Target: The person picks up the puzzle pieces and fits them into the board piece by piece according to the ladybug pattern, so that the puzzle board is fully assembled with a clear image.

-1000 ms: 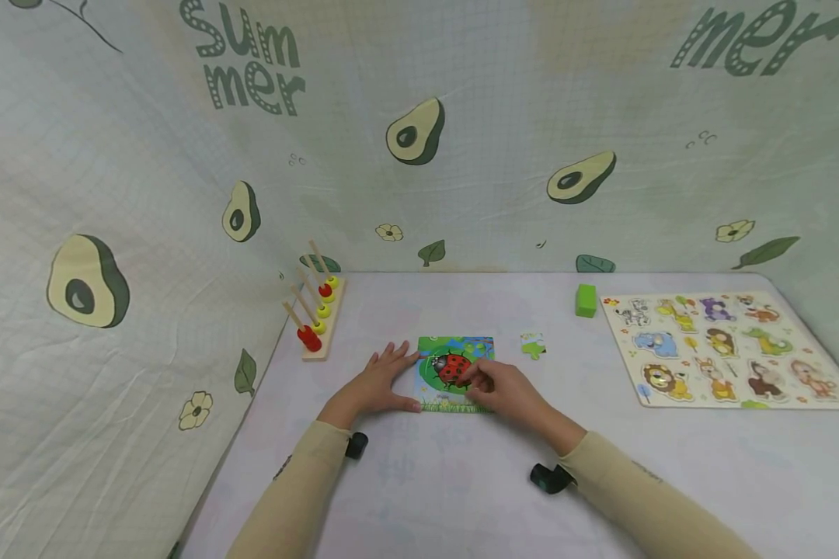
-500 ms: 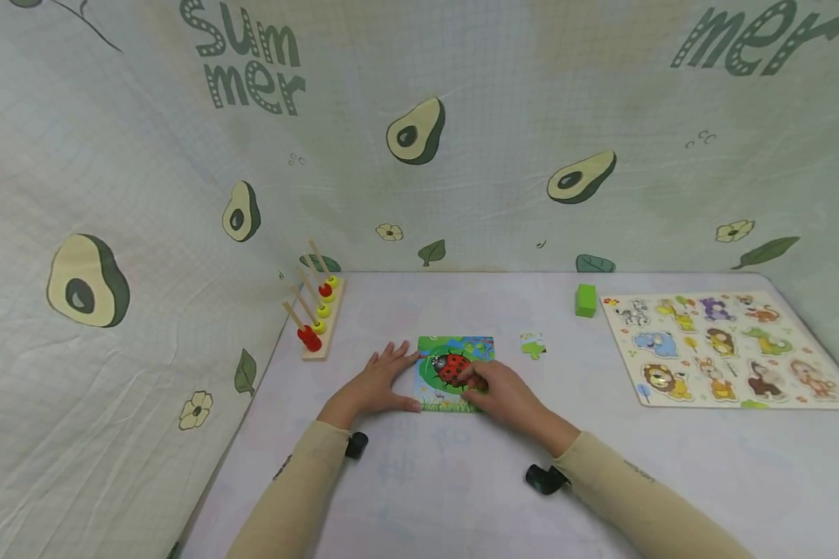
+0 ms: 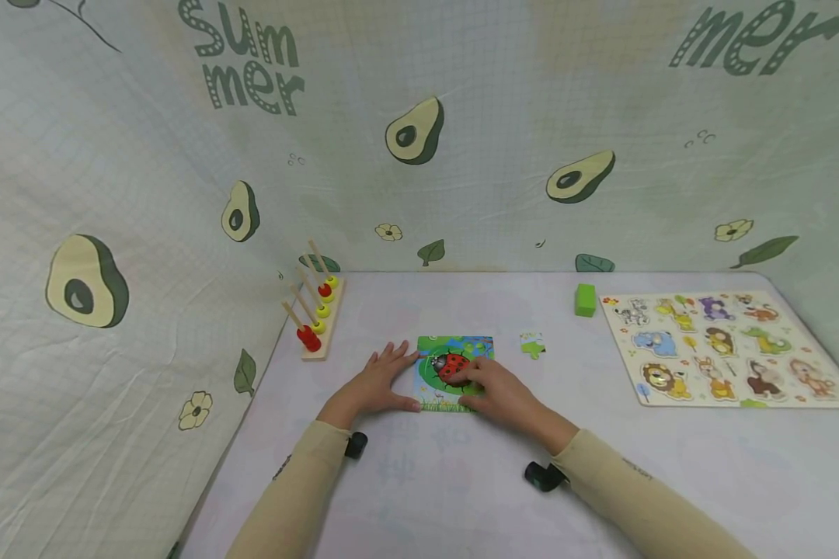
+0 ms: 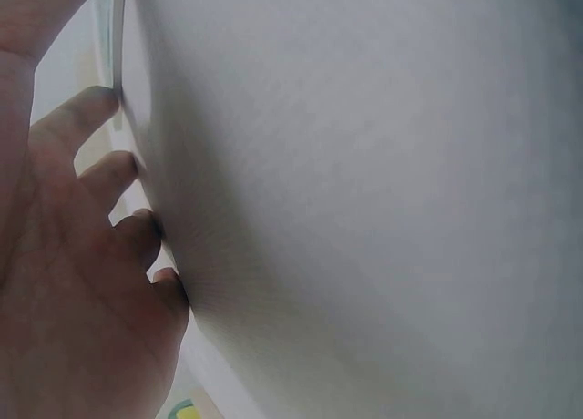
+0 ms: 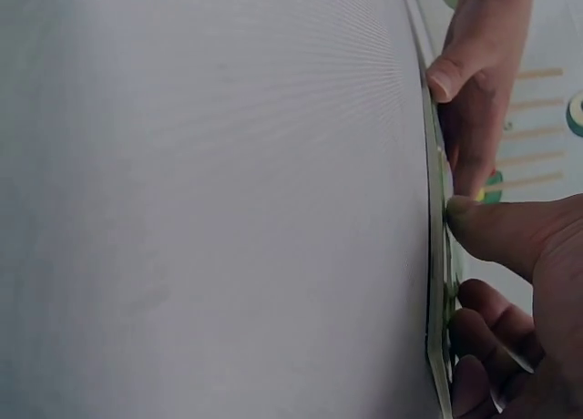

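Observation:
A ladybug jigsaw puzzle with a green and blue picture lies flat on the table in the head view. At its left edge my left hand rests with fingers and thumb spread, the tips touching the border. My right hand lies over the puzzle's right side and hides part of it. In the right wrist view, the thumb and fingertips of the right hand touch the top of the puzzle, seen edge-on. A loose jigsaw piece, green and pale, lies to the right of the puzzle.
A wooden peg counter with red and yellow beads stands at the left. Behind the loose piece, to the right, is a green block. An animal peg board lies at the far right. A printed cloth hangs behind the table.
My right hand has shifted slightly left over the puzzle, and its fingers have gone from bunched to more stretched out across the ladybug. The left hand has stayed in place.

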Action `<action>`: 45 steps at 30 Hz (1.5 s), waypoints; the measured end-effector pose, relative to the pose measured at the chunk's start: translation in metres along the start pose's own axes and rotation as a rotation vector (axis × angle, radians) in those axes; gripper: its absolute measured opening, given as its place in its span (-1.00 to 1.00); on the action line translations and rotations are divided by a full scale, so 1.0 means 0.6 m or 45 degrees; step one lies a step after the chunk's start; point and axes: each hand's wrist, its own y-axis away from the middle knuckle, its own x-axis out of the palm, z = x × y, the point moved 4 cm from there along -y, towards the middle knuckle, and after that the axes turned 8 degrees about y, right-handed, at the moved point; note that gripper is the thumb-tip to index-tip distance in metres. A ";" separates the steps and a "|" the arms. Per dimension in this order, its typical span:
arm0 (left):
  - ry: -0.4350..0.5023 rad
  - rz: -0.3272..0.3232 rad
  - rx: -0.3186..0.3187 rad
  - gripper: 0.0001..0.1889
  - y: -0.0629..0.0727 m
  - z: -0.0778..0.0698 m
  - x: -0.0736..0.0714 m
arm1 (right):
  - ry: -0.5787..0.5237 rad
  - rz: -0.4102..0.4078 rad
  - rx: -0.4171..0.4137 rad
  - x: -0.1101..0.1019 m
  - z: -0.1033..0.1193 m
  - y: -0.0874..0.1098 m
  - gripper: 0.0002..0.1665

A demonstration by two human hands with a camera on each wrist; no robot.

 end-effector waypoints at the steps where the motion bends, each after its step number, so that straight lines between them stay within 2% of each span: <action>1: -0.006 0.000 0.000 0.07 0.000 0.001 0.000 | 0.023 -0.001 -0.022 0.000 0.001 0.000 -0.62; 8: -0.016 0.000 -0.002 0.07 -0.002 0.002 0.001 | 0.115 -0.008 -0.141 0.001 0.008 -0.005 -0.70; 14: -0.001 0.002 0.001 0.07 -0.002 0.003 0.001 | 0.124 0.019 -0.187 0.001 0.010 -0.007 -0.69; 32: -0.021 0.008 -0.016 0.08 -0.005 0.009 0.004 | 0.107 0.043 -0.144 0.000 0.008 -0.009 -0.68; 45: -0.011 0.002 -0.013 0.08 -0.003 0.007 0.003 | -0.085 0.073 -0.083 -0.019 -0.001 0.003 -0.68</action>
